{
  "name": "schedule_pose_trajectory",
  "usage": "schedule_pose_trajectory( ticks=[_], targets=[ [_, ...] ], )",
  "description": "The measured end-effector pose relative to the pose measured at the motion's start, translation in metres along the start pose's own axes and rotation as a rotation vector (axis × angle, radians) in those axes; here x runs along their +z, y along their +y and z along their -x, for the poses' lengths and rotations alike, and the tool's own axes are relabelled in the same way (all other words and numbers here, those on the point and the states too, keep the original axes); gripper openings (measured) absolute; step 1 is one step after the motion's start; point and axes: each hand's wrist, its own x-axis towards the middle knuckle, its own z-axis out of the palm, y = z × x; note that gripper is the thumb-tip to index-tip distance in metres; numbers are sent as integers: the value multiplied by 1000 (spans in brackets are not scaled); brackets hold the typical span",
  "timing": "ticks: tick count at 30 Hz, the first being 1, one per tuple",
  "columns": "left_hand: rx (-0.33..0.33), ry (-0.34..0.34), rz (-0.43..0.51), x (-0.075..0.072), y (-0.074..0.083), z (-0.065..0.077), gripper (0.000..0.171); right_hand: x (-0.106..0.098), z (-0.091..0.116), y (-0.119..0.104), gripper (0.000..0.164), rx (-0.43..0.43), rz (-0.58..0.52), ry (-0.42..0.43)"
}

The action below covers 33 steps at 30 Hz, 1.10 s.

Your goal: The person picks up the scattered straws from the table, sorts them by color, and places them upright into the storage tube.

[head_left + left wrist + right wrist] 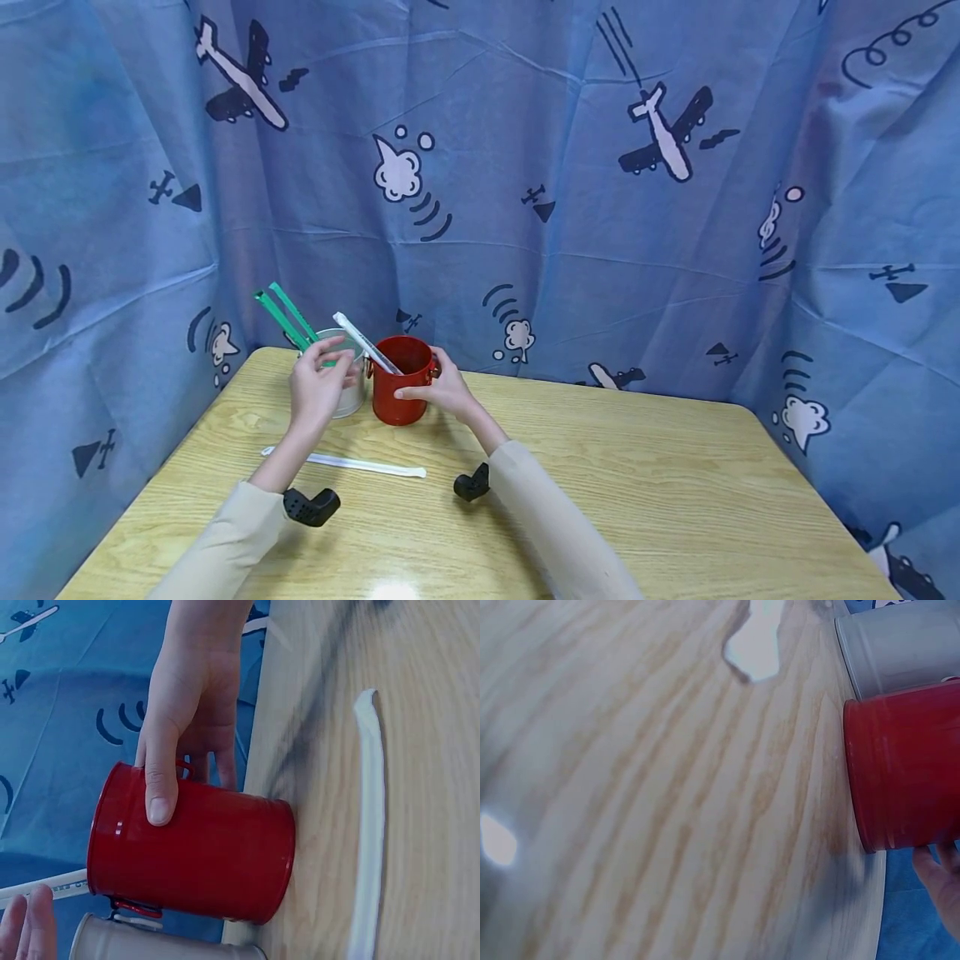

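My right hand (447,387) grips the red metal bucket (399,404) from its right side, thumb across the front and the other fingers behind the side handle. A white wrapped straw (365,342) leans out of this bucket toward the left. My left hand (318,383) is at the grey-white bucket (348,400), its fingers extended over the front of that bucket's rim. Two green wrapped straws (288,315) stick out of the grey-white bucket, just beyond my left fingers. In the left wrist view, a few left fingertips (37,922) show near the leaning straw.
Another white wrapped straw (367,465) lies on the wooden table (637,483) in front of the buckets, passing under my left forearm. The two buckets stand side by side near the table's back edge. A blue curtain (480,167) with airplane prints hangs behind and at the sides.
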Motion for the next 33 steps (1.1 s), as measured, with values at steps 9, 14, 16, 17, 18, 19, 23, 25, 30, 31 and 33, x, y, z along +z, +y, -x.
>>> schedule_pose_trajectory(
  ticks=[9, 14, 16, 17, 18, 19, 23, 25, 30, 31, 33],
  targets=[
    [-35, -109, -87, -13, -10, 10, 32, -1, 0, -1, 84, 5, 2, -4],
    [-50, -184, -128, -22, -17, 13, 33, -1, 1, -1, 84, 2, -1, -4],
    [-58, -237, -155, -25, -21, 13, 35, 0, 0, 0, 84, 3, 1, -4],
    [-59, -267, -172, -27, -23, 13, 36, 0, 0, -1, 84, 4, 2, -4],
    [-61, -297, -192, -28, -25, 12, 38, 0, 0, -1, 84, 4, 3, -4],
    [-64, -327, -209, -29, -27, 12, 39, 0, -1, -1, 84, 3, 4, -3],
    [-54, -434, -272, -33, -31, 11, 45, -1, 0, -1, 84, 4, 3, -4],
    [-47, -476, -292, -34, -33, 11, 44, -1, 0, -1, 84, 6, 0, -6],
    [-51, -561, -314, -40, -38, 9, 45, 0, 0, 0, 85, 12, 2, -11],
    [-54, -575, -314, -40, -38, 8, 45, 0, 0, -1, 85, 11, 3, -9],
    [-54, -603, -317, -41, -40, 6, 46, 0, 0, -2, 84, 9, 5, -3]
  ],
)
